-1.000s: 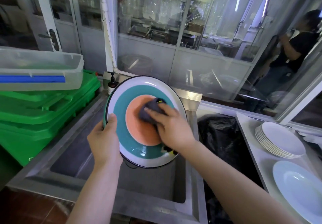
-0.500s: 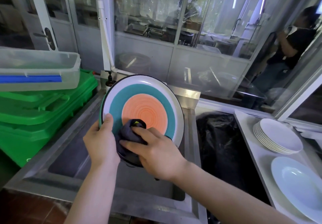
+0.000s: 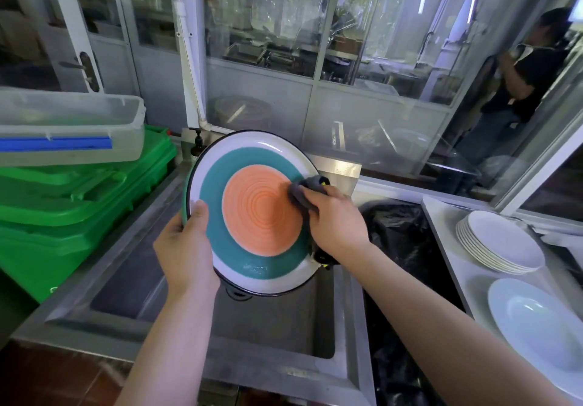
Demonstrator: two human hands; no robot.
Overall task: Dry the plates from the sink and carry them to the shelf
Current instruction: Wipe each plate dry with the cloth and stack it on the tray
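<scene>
Holding a wet plate on edge above a steel basin is where we see the trouble, so we read the scene from the left across. At far left stacked green plastic crates (image 3: 72, 203) carry a clear lidded storage tub (image 3: 69, 127); these sit well apart from the work and seem no threat.

Next comes our left hand (image 3: 184, 247), which grips the lower left rim of the striped dinner plate (image 3: 252, 213), thumb laid on the face and fingers hidden behind. That single rim grip appears to bear the plate's whole weight. The plate stands tilted nearly upright, face toward us, over the stainless sink (image 3: 126, 282), with a shine of water showing on the teal band low on its face. If the rim is wet under the thumb, we judge it could slide out and strike the sink wall.

On the plate's right edge our right hand (image 3: 334, 222) clutches a bunched dark grey cloth (image 3: 307, 192) and presses it against the face. Pushing hard there, opposite the holding hand, could lever the plate round in the left grip. A loose tail of cloth hangs below the hand and might snag the rim.

Further right a black bin bag (image 3: 397, 232) sits beside the sink, then the white counter (image 3: 441, 232) with a stack of white plates (image 3: 501, 241) and a pale blue deep plate (image 3: 542, 326). We cannot see the shelf, so the carry may pass close to these.
</scene>
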